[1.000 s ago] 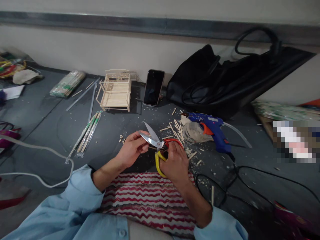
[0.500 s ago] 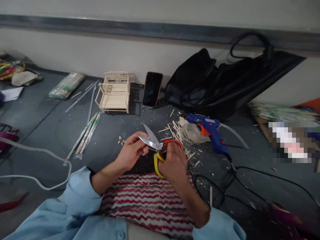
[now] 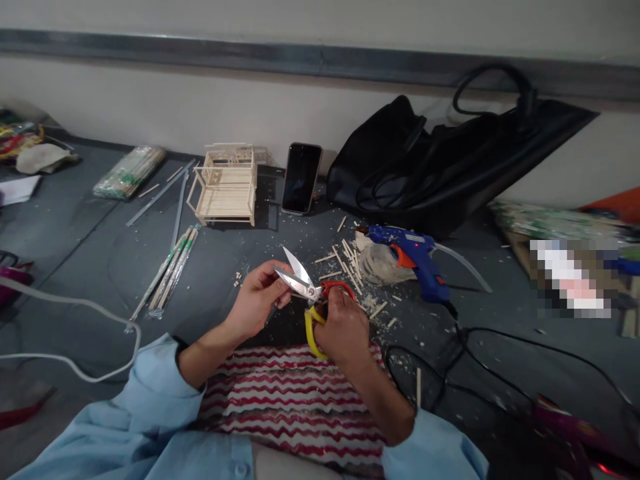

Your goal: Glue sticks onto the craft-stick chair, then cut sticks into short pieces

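Observation:
My right hand is wrapped around the handles of a pair of scissors, one handle red and the other yellow. Their metal blades stand apart and point up and left. At the blades, my left hand is closed in a pinch, its fingertips beside the lower blade. A pale sliver of thin wooden stick shows under the blades at those fingers; most of it is hidden. Beyond my right hand lie loose cut sticks. A few tiny cut pieces rest just past my left hand.
A small wooden stick model stands near the wall beside a leaning phone. To the right are a blue glue gun, its black cable and a black bag. Bagged sticks lie left; striped cloth covers my lap.
The view has shifted slightly, so most things sit a little further left. Both hands keep their hold, and the scissor blades stay apart, perhaps a little narrower.

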Action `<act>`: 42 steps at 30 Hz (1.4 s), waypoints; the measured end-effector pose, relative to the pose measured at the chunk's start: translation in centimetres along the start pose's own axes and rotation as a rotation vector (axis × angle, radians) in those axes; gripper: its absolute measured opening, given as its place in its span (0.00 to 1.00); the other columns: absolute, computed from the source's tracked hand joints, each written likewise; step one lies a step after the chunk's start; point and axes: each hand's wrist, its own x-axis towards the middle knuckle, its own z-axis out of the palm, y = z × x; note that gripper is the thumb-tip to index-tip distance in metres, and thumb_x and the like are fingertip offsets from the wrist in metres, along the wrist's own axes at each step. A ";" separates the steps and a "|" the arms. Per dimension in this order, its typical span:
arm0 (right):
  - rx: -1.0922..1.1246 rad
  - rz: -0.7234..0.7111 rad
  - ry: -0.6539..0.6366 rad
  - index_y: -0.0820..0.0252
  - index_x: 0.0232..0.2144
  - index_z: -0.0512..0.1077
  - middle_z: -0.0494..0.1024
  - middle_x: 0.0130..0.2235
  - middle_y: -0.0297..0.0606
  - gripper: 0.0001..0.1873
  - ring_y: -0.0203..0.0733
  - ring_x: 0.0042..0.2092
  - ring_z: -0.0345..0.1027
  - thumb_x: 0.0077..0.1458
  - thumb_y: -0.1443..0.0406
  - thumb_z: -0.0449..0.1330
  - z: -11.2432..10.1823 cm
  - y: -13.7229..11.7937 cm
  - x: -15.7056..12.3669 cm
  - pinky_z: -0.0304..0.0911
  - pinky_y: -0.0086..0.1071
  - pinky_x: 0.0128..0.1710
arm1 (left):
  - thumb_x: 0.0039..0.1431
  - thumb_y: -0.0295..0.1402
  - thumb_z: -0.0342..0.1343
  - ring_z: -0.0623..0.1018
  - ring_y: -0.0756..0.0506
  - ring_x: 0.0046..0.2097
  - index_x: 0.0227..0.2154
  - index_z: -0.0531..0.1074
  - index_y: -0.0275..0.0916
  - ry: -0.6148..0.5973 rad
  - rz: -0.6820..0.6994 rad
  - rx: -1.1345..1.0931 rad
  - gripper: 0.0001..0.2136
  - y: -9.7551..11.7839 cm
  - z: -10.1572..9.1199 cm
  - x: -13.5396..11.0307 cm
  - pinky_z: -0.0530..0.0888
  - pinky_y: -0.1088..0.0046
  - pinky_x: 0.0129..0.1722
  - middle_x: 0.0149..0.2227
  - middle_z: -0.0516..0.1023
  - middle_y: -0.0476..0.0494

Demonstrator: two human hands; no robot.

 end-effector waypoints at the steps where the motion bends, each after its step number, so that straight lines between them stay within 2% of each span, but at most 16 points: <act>1: 0.002 0.007 0.001 0.58 0.30 0.64 0.71 0.26 0.38 0.06 0.42 0.29 0.64 0.44 0.66 0.53 0.1 0.0 -0.1 0.54 0.32 0.30 | 0.48 0.35 0.64 0.65 0.57 0.20 0.27 0.70 0.35 -0.005 0.013 0.024 0.10 0.0 -0.1 0.0 0.59 0.80 0.20 0.21 0.69 0.52; 7: 0.083 0.042 0.027 0.58 0.27 0.65 0.71 0.22 0.35 0.04 0.38 0.25 0.63 0.45 0.66 0.52 0.4 0.5 0.0 0.50 0.30 0.26 | 0.52 0.35 0.61 0.64 0.57 0.21 0.27 0.68 0.35 -0.056 0.004 0.057 0.10 0.5 0.0 0.0 0.58 0.79 0.20 0.23 0.69 0.51; 13: 0.163 0.079 0.038 0.57 0.28 0.64 0.69 0.22 0.33 0.05 0.37 0.23 0.60 0.46 0.68 0.49 0.2 0.9 0.3 0.48 0.30 0.25 | 0.53 0.36 0.60 0.63 0.57 0.21 0.27 0.68 0.35 -0.040 -0.027 0.011 0.10 1.0 0.0 0.2 0.58 0.79 0.20 0.24 0.68 0.51; 19: 0.103 0.010 0.016 0.56 0.28 0.62 0.67 0.24 0.34 0.05 0.39 0.27 0.60 0.43 0.65 0.53 0.0 0.3 0.3 0.49 0.31 0.27 | 0.48 0.38 0.63 0.63 0.56 0.20 0.26 0.69 0.36 -0.011 -0.041 -0.028 0.11 0.5 -0.2 0.3 0.57 0.79 0.19 0.19 0.67 0.53; 26: 0.058 0.007 0.046 0.57 0.30 0.62 0.68 0.27 0.37 0.07 0.42 0.31 0.62 0.44 0.65 0.54 -0.2 0.2 0.4 0.53 0.32 0.31 | 0.50 0.36 0.62 0.64 0.56 0.21 0.27 0.70 0.36 -0.028 -0.053 -0.068 0.09 0.3 -0.1 -0.1 0.58 0.79 0.20 0.21 0.69 0.52; 35: 0.001 -0.004 0.034 0.60 0.33 0.63 0.71 0.30 0.41 0.10 0.45 0.34 0.64 0.43 0.67 0.53 -0.3 0.0 0.4 0.56 0.34 0.36 | 0.51 0.35 0.61 0.62 0.56 0.20 0.27 0.67 0.37 -0.024 -0.069 -0.095 0.09 0.0 0.0 -0.2 0.56 0.79 0.21 0.20 0.66 0.54; 42: 0.011 0.014 0.014 0.58 0.29 0.65 0.71 0.26 0.37 0.05 0.41 0.29 0.63 0.44 0.66 0.53 0.1 0.2 0.3 0.52 0.31 0.30 | 0.51 0.35 0.61 0.61 0.56 0.22 0.28 0.68 0.37 -0.003 -0.050 -0.073 0.09 0.0 0.0 -0.3 0.55 0.79 0.22 0.21 0.65 0.54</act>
